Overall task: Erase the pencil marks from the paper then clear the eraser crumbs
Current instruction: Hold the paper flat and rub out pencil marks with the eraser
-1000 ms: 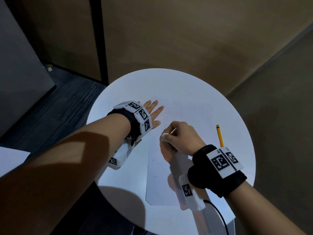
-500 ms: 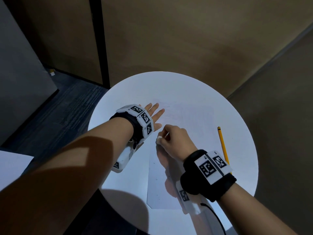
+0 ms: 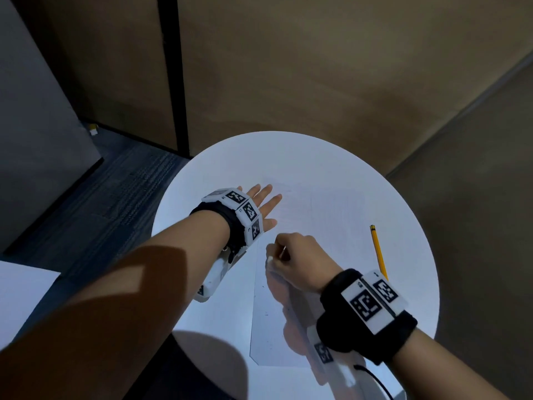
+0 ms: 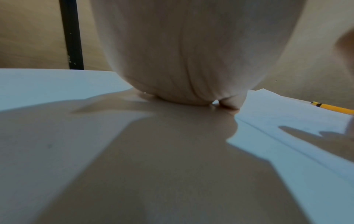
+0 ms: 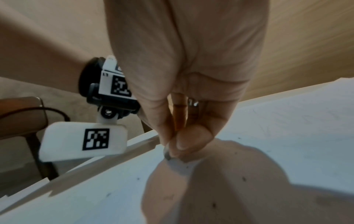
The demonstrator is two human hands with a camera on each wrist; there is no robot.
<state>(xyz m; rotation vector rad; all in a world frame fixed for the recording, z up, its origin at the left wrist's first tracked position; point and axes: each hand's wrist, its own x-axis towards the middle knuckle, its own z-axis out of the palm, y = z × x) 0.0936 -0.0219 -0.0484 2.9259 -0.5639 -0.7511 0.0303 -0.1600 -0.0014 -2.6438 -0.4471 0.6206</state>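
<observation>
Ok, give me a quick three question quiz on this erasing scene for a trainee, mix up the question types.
1. True or false: the left hand lies flat with straight fingers at the paper's edge.
2. What does the right hand pinch? A) pencil B) eraser C) ruler
3. Fill in: the yellow pencil lies on the round white ______, to the right of the paper.

Key: 1 true. 2 B, the small white eraser, pressed to the paper. 3 table.
</observation>
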